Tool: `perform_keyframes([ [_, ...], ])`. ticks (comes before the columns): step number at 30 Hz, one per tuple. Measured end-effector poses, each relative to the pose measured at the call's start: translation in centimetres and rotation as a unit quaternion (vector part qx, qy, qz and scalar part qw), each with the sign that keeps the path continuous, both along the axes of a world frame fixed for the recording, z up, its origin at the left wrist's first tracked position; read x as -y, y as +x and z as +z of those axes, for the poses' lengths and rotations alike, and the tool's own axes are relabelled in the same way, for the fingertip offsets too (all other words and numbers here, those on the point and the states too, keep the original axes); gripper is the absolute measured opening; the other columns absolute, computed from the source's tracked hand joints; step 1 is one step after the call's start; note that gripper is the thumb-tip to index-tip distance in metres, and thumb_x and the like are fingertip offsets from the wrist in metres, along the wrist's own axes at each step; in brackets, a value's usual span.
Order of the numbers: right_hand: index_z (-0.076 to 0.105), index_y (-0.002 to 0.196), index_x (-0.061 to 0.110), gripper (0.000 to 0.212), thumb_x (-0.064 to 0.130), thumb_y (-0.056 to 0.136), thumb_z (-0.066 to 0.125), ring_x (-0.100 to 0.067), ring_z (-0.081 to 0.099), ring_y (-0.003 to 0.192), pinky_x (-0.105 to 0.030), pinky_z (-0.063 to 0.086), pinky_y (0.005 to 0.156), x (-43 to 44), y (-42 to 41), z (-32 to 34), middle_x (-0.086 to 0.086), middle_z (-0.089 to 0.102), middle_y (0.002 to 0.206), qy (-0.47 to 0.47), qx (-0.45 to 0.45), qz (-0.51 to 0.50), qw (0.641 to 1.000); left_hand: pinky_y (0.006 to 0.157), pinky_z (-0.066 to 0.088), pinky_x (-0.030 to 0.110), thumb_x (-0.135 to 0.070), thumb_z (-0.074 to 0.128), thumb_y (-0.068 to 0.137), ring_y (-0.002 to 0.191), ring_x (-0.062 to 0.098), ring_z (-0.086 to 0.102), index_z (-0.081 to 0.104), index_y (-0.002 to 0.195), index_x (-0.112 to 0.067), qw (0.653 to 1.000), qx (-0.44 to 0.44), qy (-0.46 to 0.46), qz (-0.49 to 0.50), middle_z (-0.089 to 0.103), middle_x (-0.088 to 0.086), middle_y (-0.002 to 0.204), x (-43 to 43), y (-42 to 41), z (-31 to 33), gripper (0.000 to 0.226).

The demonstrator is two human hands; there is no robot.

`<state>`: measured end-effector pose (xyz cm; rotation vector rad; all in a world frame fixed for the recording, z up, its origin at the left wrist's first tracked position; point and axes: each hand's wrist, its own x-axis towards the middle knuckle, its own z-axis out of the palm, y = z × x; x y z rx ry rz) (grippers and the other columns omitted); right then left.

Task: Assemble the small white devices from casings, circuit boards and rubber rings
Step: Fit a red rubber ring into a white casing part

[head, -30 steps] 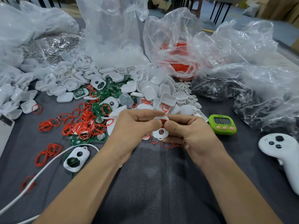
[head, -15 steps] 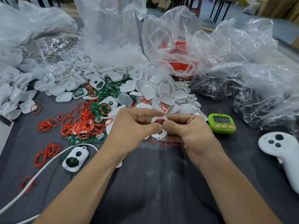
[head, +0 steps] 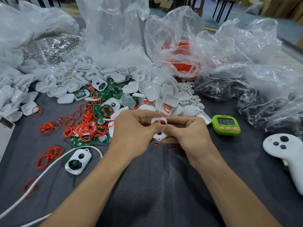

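Observation:
Both hands meet at the middle of the table around one small white casing (head: 159, 136) with a red rubber ring (head: 160, 122) lying in its upper opening. My left hand (head: 132, 130) grips the casing's left side, thumb on its face. My right hand (head: 185, 131) pinches the right side, thumb tip pressed against the left thumb. Loose red rings (head: 82, 126) and green circuit boards (head: 105, 110) lie left of my hands. White casing halves (head: 167, 97) are piled behind them. A casing with a board inside (head: 78, 161) lies at front left.
Clear plastic bags (head: 180, 46) of parts stand along the back and right. A green timer (head: 226, 124) sits right of my hands and a white controller (head: 285, 149) lies at the far right. A white cable (head: 41, 174) crosses the grey cloth at front left.
My two thumbs have closed in toward each other over the casing's middle. The casing has stayed between both hands in the same place.

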<state>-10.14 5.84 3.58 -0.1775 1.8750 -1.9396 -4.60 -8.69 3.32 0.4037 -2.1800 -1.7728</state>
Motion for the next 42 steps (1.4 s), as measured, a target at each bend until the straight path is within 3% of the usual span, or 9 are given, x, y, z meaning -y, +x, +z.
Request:
perform_keyframes([
  [4, 0.084, 0.087, 0.013, 0.020, -0.005, 0.084, 0.077, -0.021, 0.071, 0.057, -0.027, 0.057, 0.050, -0.1, 0.0, 0.0, -0.014, 0.079, 0.081, -0.001, 0.013, -0.012, 1.000, 0.060, 0.055, 0.021, -0.001, 0.080, 0.084, 0.067, 0.009, 0.073, 0.082, 0.090, -0.025, 0.999, -0.003, 0.036, -0.024, 0.079, -0.003, 0.076, -0.1, 0.2, 0.1, 0.025],
  [7, 0.083, 0.088, 0.010, 0.021, -0.008, 0.081, 0.076, -0.018, 0.070, 0.061, -0.026, 0.057, 0.055, -0.7, -0.5, 0.1, -0.015, 0.079, 0.082, -0.022, 0.015, 0.009, 1.000, 0.070, 0.054, 0.031, 0.001, 0.078, 0.084, 0.075, 0.016, 0.071, 0.082, 0.096, -0.019, 0.995, -0.004, 0.086, -0.053, 0.080, 0.004, 0.084, 0.2, 0.1, 0.2, 0.023],
  [10, 0.082, 0.090, 0.007, 0.028, -0.016, 0.079, 0.071, -0.016, 0.072, 0.070, -0.025, 0.056, 0.062, -1.3, -0.7, 0.1, -0.015, 0.079, 0.085, -0.049, -0.034, 0.039, 0.997, 0.069, 0.055, 0.025, 0.008, 0.074, 0.086, 0.075, 0.016, 0.071, 0.079, 0.102, -0.007, 0.991, -0.007, 0.113, -0.072, 0.080, 0.011, 0.088, 0.2, -0.1, 0.2, 0.023],
  [19, 0.083, 0.089, 0.024, 0.029, 0.002, 0.073, 0.076, -0.016, 0.079, 0.081, -0.023, 0.059, 0.072, -0.9, -0.2, -0.3, 0.002, 0.081, 0.084, 0.008, -0.192, 0.006, 0.981, 0.070, 0.059, 0.024, 0.000, 0.083, 0.079, 0.076, 0.016, 0.075, 0.080, 0.089, -0.016, 0.991, -0.036, 0.106, -0.074, 0.080, 0.009, 0.084, 0.3, 0.1, 0.6, 0.019],
  [26, 0.084, 0.094, 0.028, 0.026, 0.008, 0.080, 0.077, -0.015, 0.078, 0.086, -0.030, 0.063, 0.073, -0.8, -0.1, -0.3, 0.005, 0.081, 0.089, 0.033, -0.172, 0.023, 0.984, 0.067, 0.060, 0.028, 0.005, 0.083, 0.076, 0.068, 0.019, 0.072, 0.081, 0.078, -0.012, 0.990, -0.026, 0.134, -0.028, 0.078, 0.013, 0.077, 0.2, 0.2, 0.3, 0.018],
  [31, 0.085, 0.091, 0.022, 0.024, 0.000, 0.083, 0.079, -0.011, 0.077, 0.079, -0.017, 0.055, 0.067, -0.9, -0.1, -0.2, 0.001, 0.081, 0.086, 0.016, -0.138, 0.030, 0.990, 0.066, 0.059, 0.028, 0.001, 0.084, 0.076, 0.066, 0.018, 0.071, 0.082, 0.079, -0.014, 0.992, -0.029, 0.122, -0.019, 0.078, 0.011, 0.076, 0.0, 0.2, 0.1, 0.015],
  [35, 0.083, 0.087, 0.017, 0.025, -0.007, 0.085, 0.075, -0.008, 0.068, 0.058, -0.018, 0.053, 0.055, -0.5, -0.2, 0.3, -0.007, 0.079, 0.079, -0.065, -0.062, 0.000, 0.996, 0.059, 0.057, 0.020, -0.001, 0.079, 0.076, 0.070, 0.015, 0.075, 0.084, 0.087, -0.015, 0.974, -0.022, 0.222, -0.042, 0.080, 0.012, 0.087, 0.5, 0.0, 0.6, 0.019],
  [39, 0.082, 0.087, 0.013, 0.024, -0.009, 0.085, 0.074, -0.009, 0.068, 0.057, -0.018, 0.053, 0.054, -0.6, -0.2, 0.3, -0.011, 0.079, 0.078, -0.081, -0.035, -0.003, 0.996, 0.059, 0.058, 0.021, 0.005, 0.072, 0.078, 0.073, 0.020, 0.077, 0.081, 0.096, -0.006, 0.963, -0.006, 0.265, -0.049, 0.079, 0.016, 0.091, 0.7, 0.1, 0.8, 0.023],
  [42, 0.083, 0.087, 0.015, 0.024, -0.007, 0.084, 0.076, -0.012, 0.070, 0.061, -0.020, 0.055, 0.057, -0.6, -0.1, 0.3, -0.011, 0.079, 0.079, -0.065, -0.034, -0.014, 0.997, 0.059, 0.059, 0.022, 0.008, 0.072, 0.078, 0.072, 0.019, 0.077, 0.082, 0.090, -0.008, 0.965, -0.005, 0.261, -0.037, 0.079, 0.014, 0.087, 0.4, 0.1, 0.8, 0.022],
])
